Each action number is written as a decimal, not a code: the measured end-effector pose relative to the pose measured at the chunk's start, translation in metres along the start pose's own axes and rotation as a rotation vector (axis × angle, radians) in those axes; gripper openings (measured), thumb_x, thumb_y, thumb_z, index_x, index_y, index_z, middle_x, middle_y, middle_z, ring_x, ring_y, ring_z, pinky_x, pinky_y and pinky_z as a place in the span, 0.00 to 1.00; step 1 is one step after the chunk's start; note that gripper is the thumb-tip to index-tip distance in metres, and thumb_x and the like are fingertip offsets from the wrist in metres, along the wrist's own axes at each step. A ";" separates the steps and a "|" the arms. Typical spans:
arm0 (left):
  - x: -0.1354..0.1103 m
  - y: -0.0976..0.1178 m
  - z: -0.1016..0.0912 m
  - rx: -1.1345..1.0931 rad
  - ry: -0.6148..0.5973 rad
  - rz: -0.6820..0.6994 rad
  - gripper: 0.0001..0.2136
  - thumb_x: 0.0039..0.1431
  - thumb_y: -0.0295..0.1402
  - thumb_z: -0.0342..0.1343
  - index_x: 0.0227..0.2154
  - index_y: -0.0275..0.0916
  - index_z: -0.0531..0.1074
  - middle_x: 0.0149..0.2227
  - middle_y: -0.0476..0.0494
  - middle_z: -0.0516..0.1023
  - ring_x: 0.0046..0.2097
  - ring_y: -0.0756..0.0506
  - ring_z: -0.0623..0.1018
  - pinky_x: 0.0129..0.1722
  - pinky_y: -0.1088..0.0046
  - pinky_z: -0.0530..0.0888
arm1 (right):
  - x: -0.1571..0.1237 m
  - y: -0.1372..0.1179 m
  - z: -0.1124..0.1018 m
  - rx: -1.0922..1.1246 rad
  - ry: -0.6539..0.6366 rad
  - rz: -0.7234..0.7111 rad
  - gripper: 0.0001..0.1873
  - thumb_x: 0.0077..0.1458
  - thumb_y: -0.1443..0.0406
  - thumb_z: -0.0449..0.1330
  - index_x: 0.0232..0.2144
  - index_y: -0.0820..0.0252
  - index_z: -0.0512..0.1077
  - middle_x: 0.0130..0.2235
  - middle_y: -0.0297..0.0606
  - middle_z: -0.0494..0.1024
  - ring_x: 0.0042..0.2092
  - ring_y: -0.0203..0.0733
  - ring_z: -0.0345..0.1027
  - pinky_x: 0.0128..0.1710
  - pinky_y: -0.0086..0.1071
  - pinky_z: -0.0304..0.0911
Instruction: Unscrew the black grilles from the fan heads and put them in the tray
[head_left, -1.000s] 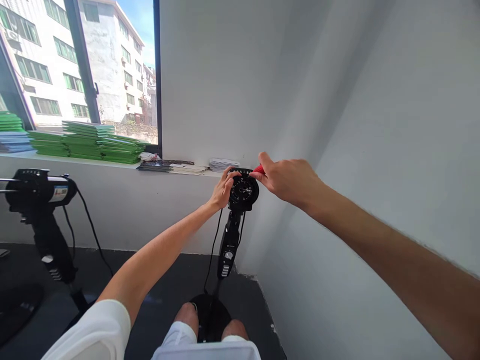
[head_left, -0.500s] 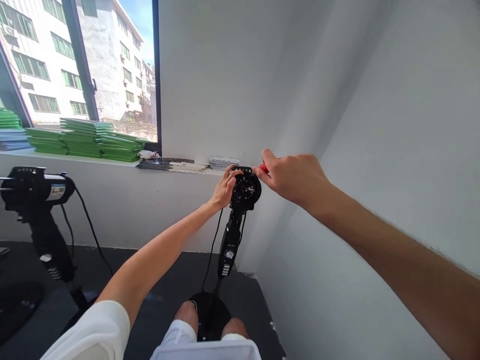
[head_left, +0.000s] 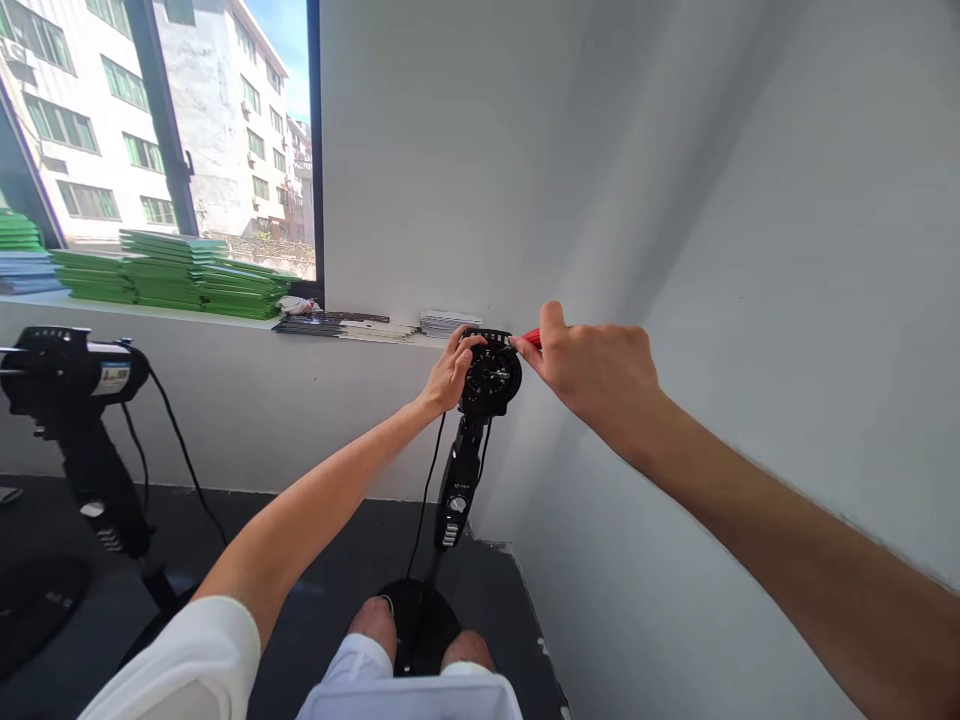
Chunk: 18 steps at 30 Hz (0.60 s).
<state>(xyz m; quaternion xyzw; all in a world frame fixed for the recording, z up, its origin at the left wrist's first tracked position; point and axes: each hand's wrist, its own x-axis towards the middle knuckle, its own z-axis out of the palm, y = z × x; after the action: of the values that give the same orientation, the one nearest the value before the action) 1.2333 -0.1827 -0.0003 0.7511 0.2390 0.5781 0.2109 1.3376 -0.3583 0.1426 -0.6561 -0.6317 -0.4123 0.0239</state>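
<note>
Two bare hands work at a round black machine head (head_left: 493, 376) with a slotted upper edge; taking that head as the middle of the dial, the left hand (head_left: 448, 374) lies at nine o'clock. Its grip is part-way open, fingers curved over the upper left rim and the thumb side against the face; how firmly it presses, I cannot tell. At three o'clock is the right hand (head_left: 598, 364), its grip closed around a slim red-handled tool (head_left: 533, 338). That tool's handle sits at two o'clock, and its thin shaft points toward the rim near one o'clock; whether the tip touches is too small to tell.

Below the head, between six and seven o'clock, runs a narrow black plastic neck (head_left: 459, 480) bearing a round silver knob (head_left: 457, 504) and a row of pale buttons (head_left: 450, 535). It leads down to a round black base (head_left: 421, 630), which stands on the dark floor (head_left: 322, 560) between the person's knees.

Well apart at nine o'clock stands a second black machine (head_left: 52, 372) with a labelled cylinder. Between nine and ten, stacked flat green packs (head_left: 169, 278) lie on the white windowsill (head_left: 247, 322).
</note>
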 end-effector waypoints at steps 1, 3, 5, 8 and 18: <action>0.000 0.000 0.000 0.003 -0.003 -0.002 0.21 0.74 0.38 0.33 0.55 0.47 0.69 0.70 0.47 0.58 0.67 0.44 0.67 0.66 0.61 0.67 | 0.000 -0.001 0.000 0.000 -0.002 0.009 0.27 0.71 0.53 0.41 0.46 0.66 0.71 0.20 0.41 0.72 0.23 0.44 0.64 0.27 0.33 0.44; 0.000 0.000 0.000 0.007 -0.001 -0.010 0.21 0.75 0.39 0.32 0.55 0.47 0.70 0.70 0.48 0.58 0.67 0.44 0.67 0.66 0.62 0.67 | 0.000 -0.002 0.000 0.003 0.001 0.032 0.26 0.71 0.53 0.42 0.44 0.65 0.71 0.19 0.41 0.71 0.23 0.43 0.63 0.28 0.33 0.44; 0.002 0.000 -0.001 -0.011 0.014 -0.006 0.20 0.75 0.39 0.33 0.54 0.47 0.70 0.70 0.48 0.59 0.67 0.44 0.67 0.66 0.63 0.67 | 0.000 -0.001 0.001 0.013 0.015 0.045 0.25 0.70 0.52 0.43 0.43 0.64 0.71 0.19 0.40 0.71 0.23 0.42 0.62 0.27 0.33 0.44; 0.009 -0.002 -0.005 -0.111 0.042 -0.029 0.18 0.73 0.38 0.43 0.61 0.45 0.64 0.61 0.42 0.71 0.61 0.43 0.73 0.64 0.61 0.68 | -0.005 0.005 0.009 0.068 0.056 0.035 0.24 0.70 0.50 0.45 0.43 0.62 0.71 0.19 0.37 0.71 0.21 0.39 0.58 0.26 0.32 0.43; 0.022 -0.007 0.007 -0.379 -0.056 -0.108 0.17 0.72 0.41 0.49 0.60 0.43 0.65 0.46 0.47 0.78 0.47 0.47 0.77 0.55 0.67 0.74 | -0.126 0.033 0.064 0.621 0.475 0.012 0.20 0.66 0.46 0.53 0.35 0.54 0.71 0.19 0.30 0.72 0.17 0.35 0.60 0.21 0.30 0.53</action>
<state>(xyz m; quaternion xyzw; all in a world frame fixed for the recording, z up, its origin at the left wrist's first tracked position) 1.2444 -0.1643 0.0106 0.6997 0.1602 0.5796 0.3858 1.4157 -0.4311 0.0447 -0.5077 -0.6995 -0.3417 0.3691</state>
